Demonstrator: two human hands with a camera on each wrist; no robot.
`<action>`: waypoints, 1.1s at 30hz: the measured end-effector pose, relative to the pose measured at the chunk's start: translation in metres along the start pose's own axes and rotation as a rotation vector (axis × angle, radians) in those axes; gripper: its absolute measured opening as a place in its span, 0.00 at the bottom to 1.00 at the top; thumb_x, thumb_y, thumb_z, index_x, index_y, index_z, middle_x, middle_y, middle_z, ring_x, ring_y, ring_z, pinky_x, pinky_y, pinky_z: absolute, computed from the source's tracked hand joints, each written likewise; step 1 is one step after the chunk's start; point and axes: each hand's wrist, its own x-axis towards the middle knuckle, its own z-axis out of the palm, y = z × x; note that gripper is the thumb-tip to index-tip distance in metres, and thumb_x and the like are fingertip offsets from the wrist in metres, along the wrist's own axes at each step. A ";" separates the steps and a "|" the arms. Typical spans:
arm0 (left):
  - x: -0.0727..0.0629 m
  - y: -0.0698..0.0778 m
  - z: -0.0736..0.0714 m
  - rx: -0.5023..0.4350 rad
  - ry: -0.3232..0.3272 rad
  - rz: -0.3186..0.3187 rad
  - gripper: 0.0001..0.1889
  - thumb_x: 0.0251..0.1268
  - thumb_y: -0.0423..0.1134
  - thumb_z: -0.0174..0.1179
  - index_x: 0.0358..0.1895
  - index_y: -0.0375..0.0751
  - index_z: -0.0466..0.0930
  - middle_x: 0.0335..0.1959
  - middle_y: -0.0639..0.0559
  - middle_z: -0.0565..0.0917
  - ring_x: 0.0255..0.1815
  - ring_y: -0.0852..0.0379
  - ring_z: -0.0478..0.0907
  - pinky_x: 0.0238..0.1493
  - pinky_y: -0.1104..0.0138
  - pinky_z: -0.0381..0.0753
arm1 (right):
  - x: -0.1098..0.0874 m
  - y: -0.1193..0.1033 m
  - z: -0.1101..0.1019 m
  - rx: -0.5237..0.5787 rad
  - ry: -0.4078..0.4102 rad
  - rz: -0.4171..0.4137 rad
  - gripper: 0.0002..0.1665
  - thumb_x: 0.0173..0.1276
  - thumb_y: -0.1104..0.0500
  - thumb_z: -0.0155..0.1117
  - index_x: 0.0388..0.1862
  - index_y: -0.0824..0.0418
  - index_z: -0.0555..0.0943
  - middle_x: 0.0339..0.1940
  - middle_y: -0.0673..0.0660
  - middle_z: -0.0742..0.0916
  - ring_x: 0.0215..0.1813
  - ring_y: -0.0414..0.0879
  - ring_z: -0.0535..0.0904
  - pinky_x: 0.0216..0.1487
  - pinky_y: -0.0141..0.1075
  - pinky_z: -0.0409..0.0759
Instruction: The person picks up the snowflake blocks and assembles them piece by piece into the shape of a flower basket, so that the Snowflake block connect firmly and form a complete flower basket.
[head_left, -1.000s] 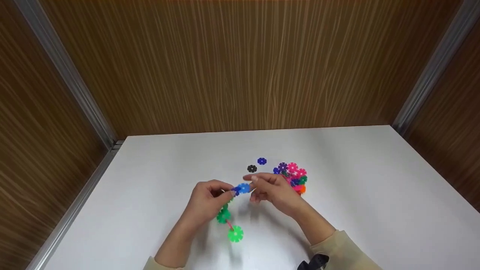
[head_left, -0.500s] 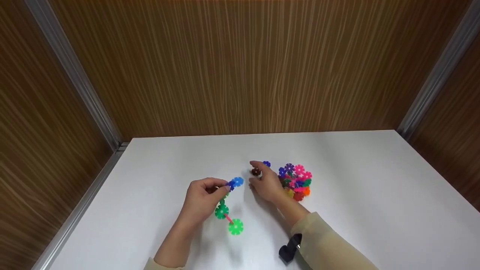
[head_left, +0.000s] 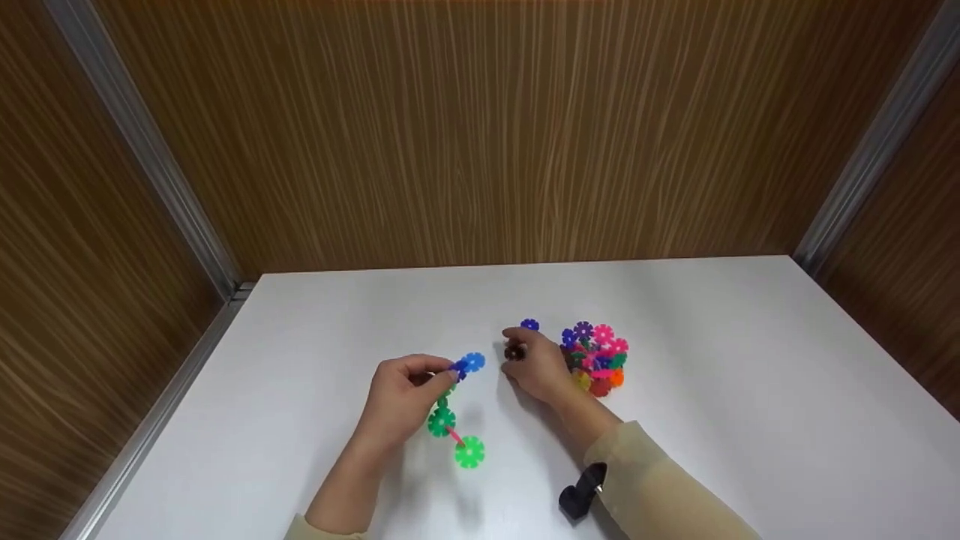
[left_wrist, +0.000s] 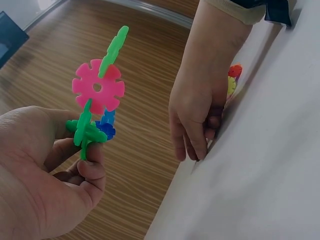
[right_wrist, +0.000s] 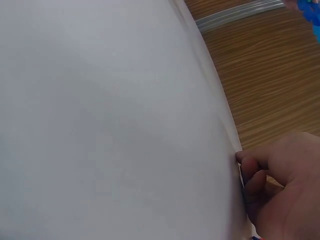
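Interlocking plastic flower-shaped discs form a chain that my left hand (head_left: 409, 394) pinches between thumb and fingers. A light blue disc (head_left: 473, 362) sticks out past the fingertips at its upper end. Green discs (head_left: 442, 421) hang below the hand, then a pink disc (left_wrist: 98, 87) seen edge-on from the head, and a bright green disc (head_left: 469, 452) at the lower end. My right hand (head_left: 541, 369) reaches down to the table, its fingers curled round a loose black disc (head_left: 514, 352). The fingers partly cover that disc, and its contact with them is hard to see.
A heap of mixed discs (head_left: 602, 350) lies just right of my right hand. One loose dark blue disc (head_left: 530, 325) rests behind it. The white table (head_left: 712, 390) ends at wood-grain panels (head_left: 480, 135) at the back and sides.
My right hand has left the light blue disc and gone to the black disc. That disc has shifted slightly towards me with it. My left hand keeps its hold on the chain.
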 end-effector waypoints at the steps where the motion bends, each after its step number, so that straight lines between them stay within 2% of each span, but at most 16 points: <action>1: 0.000 0.000 -0.001 0.003 0.000 0.000 0.06 0.72 0.37 0.70 0.45 0.42 0.93 0.40 0.48 0.86 0.40 0.50 0.77 0.35 0.70 0.80 | 0.000 0.000 0.000 -0.003 0.007 -0.008 0.31 0.70 0.69 0.71 0.72 0.59 0.80 0.65 0.61 0.84 0.74 0.61 0.75 0.76 0.55 0.70; 6: 0.000 -0.001 -0.002 0.013 0.003 0.013 0.06 0.72 0.37 0.70 0.45 0.41 0.92 0.39 0.48 0.87 0.39 0.50 0.77 0.35 0.70 0.79 | 0.000 0.001 0.002 -0.020 0.012 -0.031 0.29 0.71 0.69 0.71 0.70 0.61 0.80 0.64 0.62 0.85 0.72 0.61 0.76 0.75 0.56 0.71; 15: 0.001 -0.003 0.000 0.006 -0.006 0.017 0.06 0.72 0.37 0.70 0.45 0.41 0.93 0.40 0.48 0.87 0.39 0.50 0.77 0.35 0.70 0.80 | -0.002 0.000 0.000 -0.002 -0.027 -0.003 0.23 0.72 0.70 0.70 0.65 0.59 0.83 0.49 0.55 0.86 0.54 0.51 0.81 0.64 0.47 0.82; 18: 0.002 -0.003 0.000 0.008 -0.002 0.004 0.06 0.72 0.37 0.70 0.45 0.41 0.93 0.40 0.48 0.86 0.40 0.50 0.77 0.35 0.70 0.80 | -0.003 0.000 -0.002 -0.018 -0.054 -0.002 0.19 0.71 0.67 0.73 0.59 0.58 0.86 0.43 0.54 0.85 0.48 0.50 0.80 0.57 0.44 0.83; 22: 0.003 -0.003 0.000 0.014 0.003 -0.004 0.06 0.71 0.38 0.71 0.45 0.42 0.92 0.40 0.48 0.86 0.42 0.50 0.77 0.36 0.69 0.81 | -0.008 0.002 -0.005 -0.003 -0.121 -0.011 0.07 0.71 0.60 0.75 0.47 0.56 0.89 0.37 0.51 0.87 0.43 0.47 0.80 0.50 0.39 0.83; 25: 0.002 -0.003 0.001 0.027 0.000 0.006 0.06 0.71 0.37 0.70 0.45 0.42 0.92 0.40 0.49 0.87 0.44 0.50 0.78 0.39 0.68 0.82 | -0.018 0.004 -0.012 0.107 -0.195 -0.031 0.06 0.74 0.55 0.74 0.44 0.56 0.89 0.36 0.52 0.88 0.39 0.46 0.81 0.43 0.35 0.84; 29: 0.001 -0.004 0.003 0.037 -0.015 0.006 0.06 0.72 0.38 0.70 0.45 0.42 0.92 0.40 0.50 0.88 0.44 0.50 0.80 0.42 0.65 0.84 | -0.034 0.003 -0.025 0.360 -0.263 -0.054 0.16 0.76 0.52 0.72 0.53 0.63 0.87 0.41 0.58 0.89 0.34 0.47 0.81 0.39 0.33 0.84; 33: 0.000 -0.005 0.004 0.011 -0.044 -0.006 0.06 0.73 0.37 0.68 0.44 0.39 0.91 0.40 0.47 0.89 0.44 0.49 0.85 0.44 0.63 0.85 | -0.048 -0.004 -0.038 0.557 -0.299 -0.118 0.18 0.76 0.56 0.71 0.57 0.66 0.84 0.47 0.64 0.88 0.36 0.48 0.85 0.45 0.37 0.88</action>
